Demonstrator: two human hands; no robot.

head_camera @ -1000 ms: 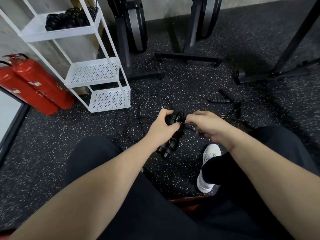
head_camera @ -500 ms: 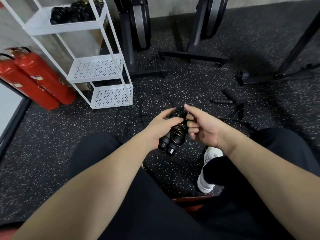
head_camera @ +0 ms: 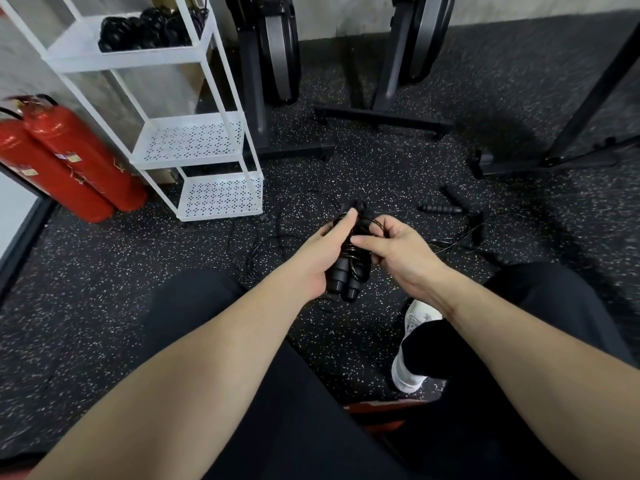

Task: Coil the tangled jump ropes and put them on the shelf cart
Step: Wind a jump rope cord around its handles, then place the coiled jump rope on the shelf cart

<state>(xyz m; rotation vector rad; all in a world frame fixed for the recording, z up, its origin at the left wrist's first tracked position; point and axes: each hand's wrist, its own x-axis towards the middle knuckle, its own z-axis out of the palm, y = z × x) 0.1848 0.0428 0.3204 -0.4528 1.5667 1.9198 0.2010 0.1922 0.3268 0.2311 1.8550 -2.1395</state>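
My left hand (head_camera: 323, 252) grips a black jump rope bundle (head_camera: 348, 278), its two handles side by side and pointing down, cord wound round them. My right hand (head_camera: 394, 249) holds the cord at the bundle's upper right, thumb pressed against the wraps. More loose black ropes (head_camera: 446, 211) with ribbed handles lie tangled on the floor just beyond my hands. The white three-tier shelf cart (head_camera: 194, 147) stands at the upper left; several coiled black ropes (head_camera: 145, 29) lie on its top tier, and the two lower tiers are bare.
Two red fire extinguishers (head_camera: 62, 157) lean left of the cart. Black exercise machine bases (head_camera: 381, 116) stand behind the ropes, and another frame (head_camera: 554, 157) stands at the right. My legs and a white shoe (head_camera: 414, 344) are below my hands on the speckled rubber floor.
My right hand has moved in from the bundle's top right onto its side, laying cord round the handles. The view has tilted so the cart sits lower in frame.
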